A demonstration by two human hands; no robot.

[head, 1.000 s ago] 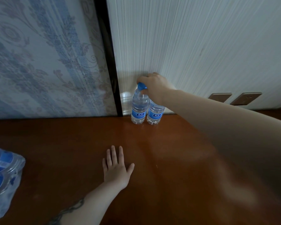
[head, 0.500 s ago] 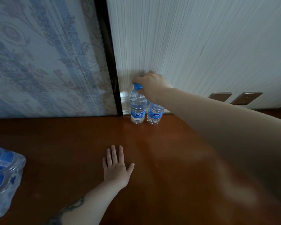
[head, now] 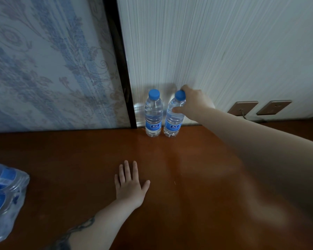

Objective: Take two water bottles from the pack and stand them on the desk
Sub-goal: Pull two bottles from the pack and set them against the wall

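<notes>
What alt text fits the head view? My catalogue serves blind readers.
Two water bottles stand upright on a wooden desk by the wall; the right hand grips the right one's neck. The left hand lies flat; a wrapped pack sits far left.

**Table and what sits on it**

Reddish-brown glossy wood table [head: 197, 177] fills the lower half of the frame, back edge against the wall. Two clear water bottles with blue caps and blue labels stand at centre, on the far edge: left bottle [head: 153, 114] upright, right bottle [head: 174, 117] just beside it, leaning slightly, base on the table. Left hand [head: 129, 186] lies flat, palm down, fingers spread, lower centre. Shrink-wrapped pack of bottles [head: 5, 199] rests at the lower left edge, partly cut off.
</notes>
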